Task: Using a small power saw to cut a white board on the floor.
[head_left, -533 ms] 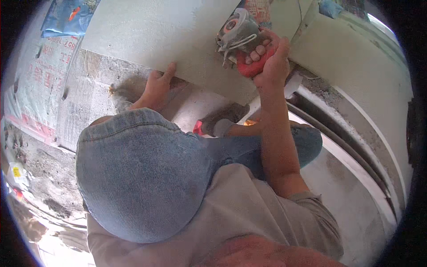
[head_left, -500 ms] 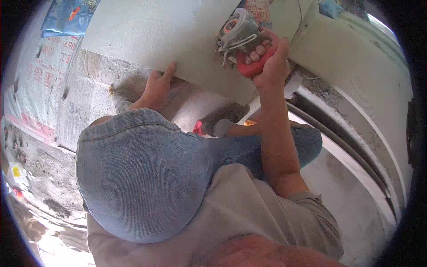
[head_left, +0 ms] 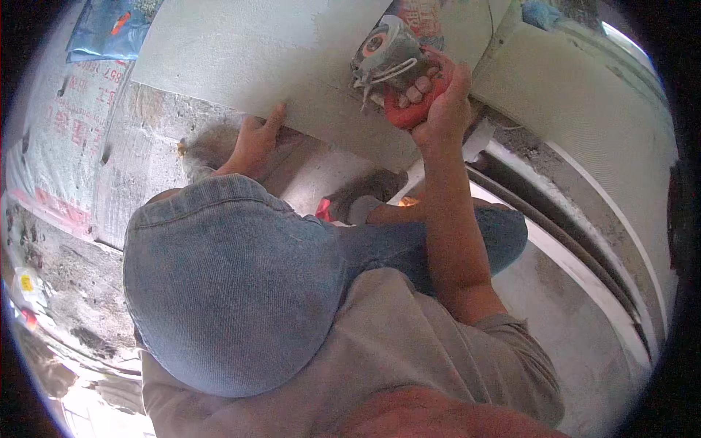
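Observation:
A large pale tile (head_left: pixel 241 55) lies before me, with a hazy, dusty look near its front edge. My left hand (head_left: pixel 257 139) grips that edge, thumb on top and the other fingers out of sight beneath it. In my right hand (head_left: pixel 442 106) is a dusty power saw (head_left: pixel 391 55) with a grey body and a red loop handle. My fingers are wrapped round the handle. The saw is over the right part of the tile; its blade cannot be made out, nor whether it touches the surface.
A blue plastic bag (head_left: pixel 109 29) lies at the far left by printed plastic sheeting (head_left: pixel 73 139). Another pale slab (head_left: pixel 577 95) is at the right, near a long curved-looking rail (head_left: pixel 569 233). My bent jean-clad knee (head_left: pixel 226 285) is close below my left hand.
The saw and my right hand have shifted slightly left. My left hand stays at the tile's edge.

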A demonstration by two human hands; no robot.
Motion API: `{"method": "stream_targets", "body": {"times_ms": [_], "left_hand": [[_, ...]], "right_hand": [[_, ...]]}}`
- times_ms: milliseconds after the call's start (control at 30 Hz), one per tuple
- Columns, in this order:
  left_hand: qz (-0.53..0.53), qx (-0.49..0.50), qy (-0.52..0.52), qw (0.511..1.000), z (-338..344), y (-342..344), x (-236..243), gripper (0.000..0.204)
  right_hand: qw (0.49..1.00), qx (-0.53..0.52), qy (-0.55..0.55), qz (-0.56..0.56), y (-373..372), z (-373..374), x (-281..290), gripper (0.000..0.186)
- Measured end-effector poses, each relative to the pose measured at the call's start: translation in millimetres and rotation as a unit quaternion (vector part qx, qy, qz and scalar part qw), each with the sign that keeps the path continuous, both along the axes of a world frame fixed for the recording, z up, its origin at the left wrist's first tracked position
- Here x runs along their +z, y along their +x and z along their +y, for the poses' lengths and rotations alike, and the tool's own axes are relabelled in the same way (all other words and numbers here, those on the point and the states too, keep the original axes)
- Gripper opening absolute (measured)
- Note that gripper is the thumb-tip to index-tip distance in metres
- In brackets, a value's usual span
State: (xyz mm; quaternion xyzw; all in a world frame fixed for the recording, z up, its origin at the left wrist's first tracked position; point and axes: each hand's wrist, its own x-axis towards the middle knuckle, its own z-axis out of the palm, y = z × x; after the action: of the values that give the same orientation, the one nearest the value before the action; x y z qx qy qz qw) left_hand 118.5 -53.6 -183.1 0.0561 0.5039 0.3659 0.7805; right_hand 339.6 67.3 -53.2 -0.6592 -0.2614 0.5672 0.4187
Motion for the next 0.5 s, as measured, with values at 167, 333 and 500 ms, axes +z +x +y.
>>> {"method": "stream_targets", "body": {"times_ms": [167,333,500], "left_hand": [[-0.025,0.026,-0.012,0.999,1,1,2,0.045],[-0.032,0.015,-0.002,0.999,-1,-2,-4,0.047],[-0.031,0.036,0.017,0.999,-3,1,-7,0.051]], "right_hand": [[1.000,-0.008,-0.003,-0.004,0,-1,2,0.049],[1.000,-0.028,-0.001,0.008,0,-3,-2,0.052],[1.000,-0.024,-0.008,0.004,-7,-4,4,0.049]]}}
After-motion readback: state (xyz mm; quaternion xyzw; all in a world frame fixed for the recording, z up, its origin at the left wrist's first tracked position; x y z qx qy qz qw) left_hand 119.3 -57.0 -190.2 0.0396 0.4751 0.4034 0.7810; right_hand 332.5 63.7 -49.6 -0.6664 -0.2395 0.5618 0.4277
